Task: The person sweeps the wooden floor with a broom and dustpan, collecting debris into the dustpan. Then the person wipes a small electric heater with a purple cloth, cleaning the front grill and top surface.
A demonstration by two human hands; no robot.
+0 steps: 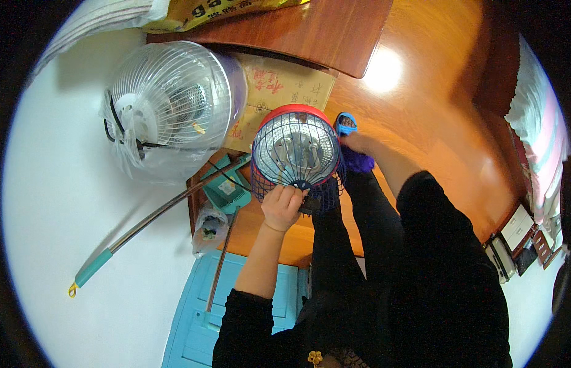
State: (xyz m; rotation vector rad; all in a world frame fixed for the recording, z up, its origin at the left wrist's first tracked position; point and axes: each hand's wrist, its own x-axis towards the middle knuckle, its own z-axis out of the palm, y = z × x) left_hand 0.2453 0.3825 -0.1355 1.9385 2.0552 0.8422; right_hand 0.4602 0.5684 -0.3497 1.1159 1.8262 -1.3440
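Observation:
A round electric heater [297,149] with a shiny dished reflector, a red rim and a dark blue wire guard is in the middle of the view. My left hand [282,207] grips the guard near its dark hub, fingers bent over the wires. At the heater's right side is my right hand [357,141], partly behind the guard edge, next to a blue slipper [346,123] and something purple and fluffy [358,158]. What its fingers do there is hidden. A dark cord runs from the left behind the heater.
A plastic-wrapped white wire-guard appliance [170,96] stands at upper left beside a cardboard box [290,85]. A wooden table edge [331,41] juts in above. A green dustpan [228,186], a long metal pole [161,211] and a clear plastic bag [209,230] are left, near a blue door [248,271].

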